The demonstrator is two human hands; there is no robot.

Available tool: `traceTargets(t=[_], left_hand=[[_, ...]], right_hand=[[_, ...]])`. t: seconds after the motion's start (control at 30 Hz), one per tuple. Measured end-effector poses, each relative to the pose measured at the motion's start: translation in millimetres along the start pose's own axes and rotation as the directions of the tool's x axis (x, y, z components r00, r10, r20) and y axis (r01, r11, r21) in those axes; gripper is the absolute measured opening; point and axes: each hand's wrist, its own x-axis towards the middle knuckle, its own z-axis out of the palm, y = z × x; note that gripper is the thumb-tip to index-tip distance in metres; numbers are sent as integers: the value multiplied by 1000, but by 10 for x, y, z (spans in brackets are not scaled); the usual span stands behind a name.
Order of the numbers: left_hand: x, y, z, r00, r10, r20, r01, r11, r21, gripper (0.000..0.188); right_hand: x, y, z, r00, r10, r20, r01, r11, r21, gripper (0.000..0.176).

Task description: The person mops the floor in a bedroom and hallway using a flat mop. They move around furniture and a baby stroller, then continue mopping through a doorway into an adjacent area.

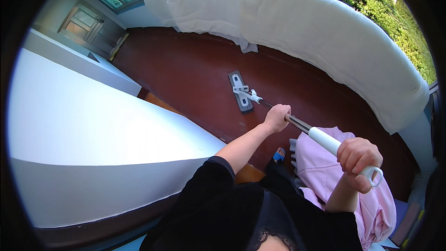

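A flat mop lies ahead of me, its grey and white rectangular head (240, 92) resting on the dark red floor (181, 66). From a white joint, its metal pole (298, 124) slants up toward me and ends in a white grip (324, 141) with a hanging loop. My left hand (277, 118) wraps the pole at about its middle. Higher up, my right hand (360, 162) is closed around the white grip, just below the loop.
White quilts (296, 31) hang over the balcony parapet. Pink fabric (324, 167) bulges beneath my right arm. A white wall (104, 118) stands on my left; a door (87, 28) is at the far left. My foot in a blue slipper (278, 156) is on the floor.
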Motion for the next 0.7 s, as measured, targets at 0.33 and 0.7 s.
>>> traceTargets(t=[0.33,0.7], left_hand=[[646,-155,206,993,25,115,-11,993,-119,17],[1313,-593,-12,959,4,283,-16,999,41,16]], right_hand=[[220,344,-675,997,4,-83,-4,1000,-1,18],[777,634,-1316,999,42,7,-42,995,87,15]])
